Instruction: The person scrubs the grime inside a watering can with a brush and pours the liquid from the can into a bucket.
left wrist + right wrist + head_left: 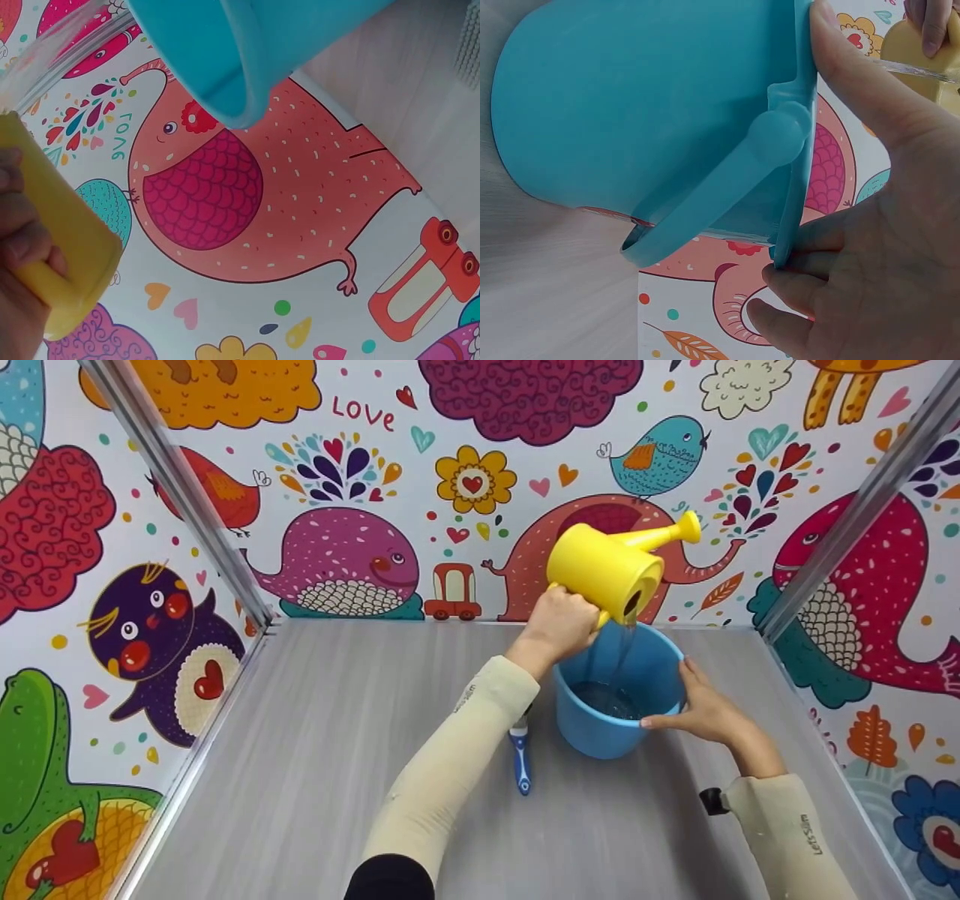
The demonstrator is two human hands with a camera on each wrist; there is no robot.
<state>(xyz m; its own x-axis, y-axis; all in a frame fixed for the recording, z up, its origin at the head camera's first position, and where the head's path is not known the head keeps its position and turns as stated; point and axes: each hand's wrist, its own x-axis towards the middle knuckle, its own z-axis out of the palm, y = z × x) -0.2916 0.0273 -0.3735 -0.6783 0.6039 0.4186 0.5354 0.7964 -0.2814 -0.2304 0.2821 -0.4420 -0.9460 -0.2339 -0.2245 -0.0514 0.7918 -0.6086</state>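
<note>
My left hand (564, 620) grips the handle of a yellow watering can (600, 570), held tilted above a blue bucket (596, 731). Water (625, 649) streams from the can's open top into the bucket, where a shallow pool shows at the bottom. The can's spout points up and to the right. My right hand (705, 709) holds the bucket's rim from the right side. In the right wrist view, the thumb (847, 52) lies along the rim and the other fingers bend round its edge. The bucket's handle (705, 202) hangs down its side.
A brush with a blue and white handle (521, 761) lies left of the bucket, its head hidden behind my left forearm. The grey table (337, 720) ends at a wall (510, 540) with cartoon animals. Metal posts (187, 502) stand at the left and right back corners.
</note>
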